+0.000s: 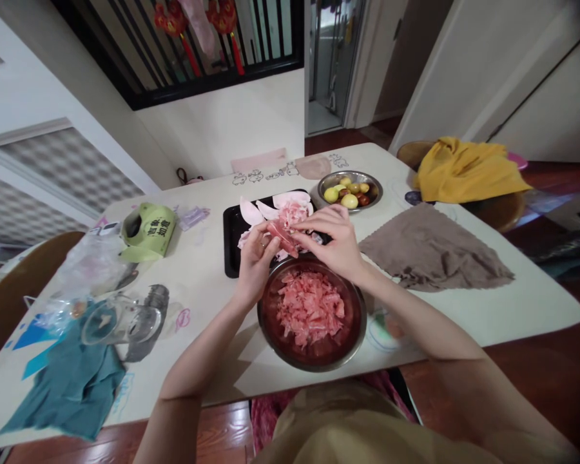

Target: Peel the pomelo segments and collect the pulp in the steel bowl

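Observation:
A reddish pomelo segment (283,238) is held up between both hands, above the far rim of a steel bowl. My left hand (257,256) pinches its left side with thumb and fingers. At its right side, the fingers of my right hand (332,237) close on the same segment. The steel bowl (360,322) holds a heap of torn pink pomelo flesh (311,308). Just behind the hands lies a black tray (232,248) with pale pink rind pieces (250,211) and scraps of membrane (294,212).
Behind the tray sits a metal dish (377,192) of small fruit. A brown cloth (437,248) covers the table's right. Leftward are a green visor (154,235), a clear pitcher (118,319) and a teal cloth (70,386). A yellow cloth (468,171) drapes over a chair.

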`<action>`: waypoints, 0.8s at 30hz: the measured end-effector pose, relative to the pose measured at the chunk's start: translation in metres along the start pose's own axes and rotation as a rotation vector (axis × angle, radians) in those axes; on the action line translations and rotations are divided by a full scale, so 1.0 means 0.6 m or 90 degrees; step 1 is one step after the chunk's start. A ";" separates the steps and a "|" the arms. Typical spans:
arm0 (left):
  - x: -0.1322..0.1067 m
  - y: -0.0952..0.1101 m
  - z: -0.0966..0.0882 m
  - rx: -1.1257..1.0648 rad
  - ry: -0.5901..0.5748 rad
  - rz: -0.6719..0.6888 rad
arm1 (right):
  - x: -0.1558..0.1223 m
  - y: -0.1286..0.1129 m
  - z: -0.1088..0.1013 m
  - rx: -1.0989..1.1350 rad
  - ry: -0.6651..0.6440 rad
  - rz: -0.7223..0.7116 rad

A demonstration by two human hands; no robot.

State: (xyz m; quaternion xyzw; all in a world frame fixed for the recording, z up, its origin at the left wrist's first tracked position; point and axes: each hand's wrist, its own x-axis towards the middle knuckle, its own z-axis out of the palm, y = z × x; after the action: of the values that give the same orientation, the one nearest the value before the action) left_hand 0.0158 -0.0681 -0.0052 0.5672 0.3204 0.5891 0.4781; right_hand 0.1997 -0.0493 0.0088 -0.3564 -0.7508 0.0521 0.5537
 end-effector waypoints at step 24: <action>-0.034 0.004 0.019 0.085 0.046 0.072 | -0.013 -0.068 -0.026 -0.053 0.006 -0.019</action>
State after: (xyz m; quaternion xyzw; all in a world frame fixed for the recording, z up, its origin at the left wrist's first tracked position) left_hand 0.0244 -0.0897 -0.0086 0.5934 0.3433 0.6124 0.3938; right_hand 0.1948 -0.0891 0.0282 -0.3680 -0.7549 0.0109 0.5428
